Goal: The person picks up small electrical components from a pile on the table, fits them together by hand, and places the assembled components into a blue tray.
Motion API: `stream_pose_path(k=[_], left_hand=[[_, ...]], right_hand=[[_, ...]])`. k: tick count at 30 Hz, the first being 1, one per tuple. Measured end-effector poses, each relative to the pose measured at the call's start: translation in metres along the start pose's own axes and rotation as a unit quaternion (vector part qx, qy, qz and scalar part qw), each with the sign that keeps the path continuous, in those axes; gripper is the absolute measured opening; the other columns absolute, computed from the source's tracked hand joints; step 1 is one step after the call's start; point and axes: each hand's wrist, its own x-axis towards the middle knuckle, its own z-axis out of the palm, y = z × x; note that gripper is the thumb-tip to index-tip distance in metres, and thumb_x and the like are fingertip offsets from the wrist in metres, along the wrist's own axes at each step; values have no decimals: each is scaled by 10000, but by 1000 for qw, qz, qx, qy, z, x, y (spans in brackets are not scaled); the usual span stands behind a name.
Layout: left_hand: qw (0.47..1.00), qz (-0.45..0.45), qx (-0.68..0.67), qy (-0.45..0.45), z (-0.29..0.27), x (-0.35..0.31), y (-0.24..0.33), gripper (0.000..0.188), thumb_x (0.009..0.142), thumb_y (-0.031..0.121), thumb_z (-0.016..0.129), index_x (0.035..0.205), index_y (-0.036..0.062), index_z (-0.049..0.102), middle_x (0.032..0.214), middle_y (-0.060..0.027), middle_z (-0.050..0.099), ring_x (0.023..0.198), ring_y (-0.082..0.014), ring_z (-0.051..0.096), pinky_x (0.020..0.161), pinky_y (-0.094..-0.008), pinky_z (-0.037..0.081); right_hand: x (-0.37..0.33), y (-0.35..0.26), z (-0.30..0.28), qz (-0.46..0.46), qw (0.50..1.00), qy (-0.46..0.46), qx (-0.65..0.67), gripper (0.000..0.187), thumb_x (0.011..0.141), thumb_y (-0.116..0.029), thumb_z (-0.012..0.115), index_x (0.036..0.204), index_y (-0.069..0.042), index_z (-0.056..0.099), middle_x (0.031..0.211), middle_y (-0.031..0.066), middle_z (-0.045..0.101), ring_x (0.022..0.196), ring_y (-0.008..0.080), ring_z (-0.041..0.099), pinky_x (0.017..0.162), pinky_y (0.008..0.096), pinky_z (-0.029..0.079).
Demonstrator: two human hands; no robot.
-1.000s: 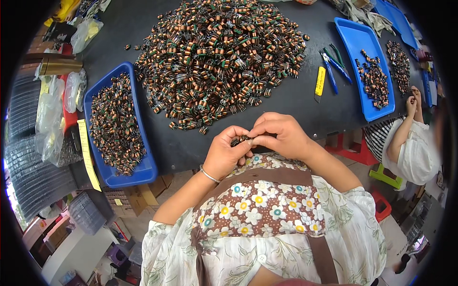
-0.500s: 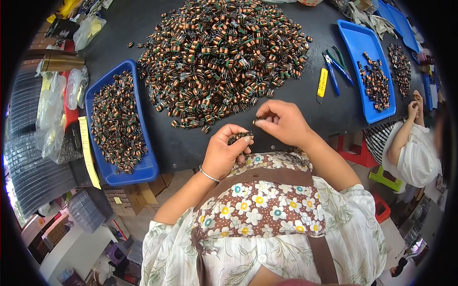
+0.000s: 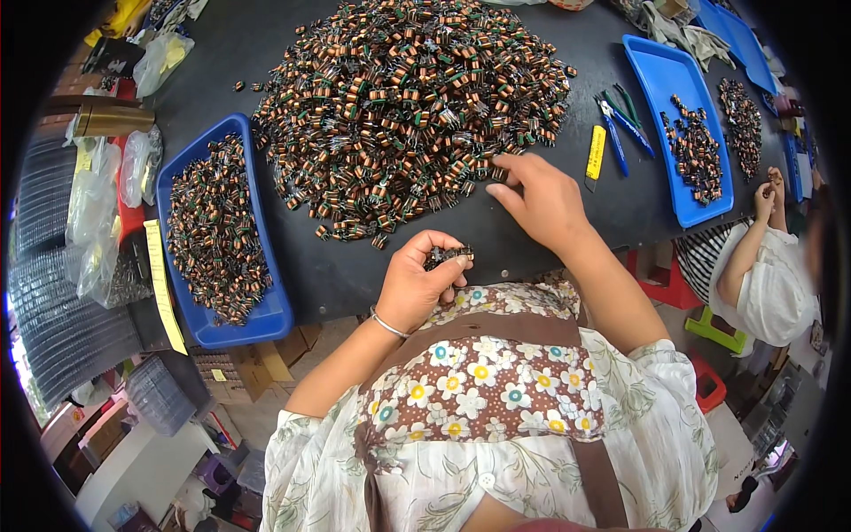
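A large heap of small copper-wound coils with black bases and green bits lies on the dark table. My left hand is closed around several of these coils, held close to my apron in front of the heap. At the heap's near right edge is my right hand, its thumb and forefinger apart and the fingertips beside the coils there. Nothing shows between those fingers.
A blue tray full of coils stands at left, and another blue tray with fewer coils at right. Between heap and right tray lie a yellow cutter knife, blue-handled nippers and green-handled pliers. A co-worker's hands are at far right.
My right hand has moved forward from beside my left hand to the heap's edge, and its pinched fingers have spread. My left hand stays in place with its coils.
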Motion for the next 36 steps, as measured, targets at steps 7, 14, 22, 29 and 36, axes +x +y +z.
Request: stream_pose_path(k=[7, 14, 22, 29, 36], left_hand=[[1000, 1, 7, 5, -2, -1, 1, 135, 810, 55, 624, 903, 31, 529, 744, -60, 613, 484, -46, 491, 407, -172, 369], [991, -36, -82, -95, -11, 4, -2, 136, 833, 25, 557, 958, 33, 504, 851, -113, 617, 578, -97, 560, 441, -193, 423], [937, -65, -219, -263, -18, 4, -9, 93, 865, 121, 499, 873, 29, 513, 875, -140, 574, 737, -218, 597, 541, -287, 497], [941, -105, -213, -242, -18, 9, -11, 151, 904, 186, 479, 897, 40, 517, 852, -128, 587, 635, -191, 595, 447, -252, 459], [937, -112, -220, -247, -15, 6, -8, 236, 919, 219, 428, 963, 5, 518, 884, -155, 567, 716, -229, 587, 468, -274, 473]], right_hand=[[-4, 2, 8, -23, 997, -70, -16, 214, 738, -99, 673, 937, -73, 598, 881, 71, 582, 675, 199, 589, 620, 302, 480], [-18, 2, 10, 75, 912, -153, 374, 215, 779, 11, 626, 992, -4, 593, 877, 19, 594, 732, 51, 541, 653, 192, 460], [-20, 0, 7, 106, 859, -182, 466, 202, 787, 21, 625, 987, 6, 600, 865, 14, 607, 771, 42, 554, 703, 188, 471], [-23, -11, -4, 58, 870, -206, 445, 170, 781, 2, 641, 949, 4, 617, 845, 31, 606, 774, 62, 574, 702, 206, 479], [-2, 3, 3, -28, 979, 10, 200, 129, 790, -53, 640, 916, -26, 642, 823, 56, 610, 665, 97, 578, 603, 234, 466]])
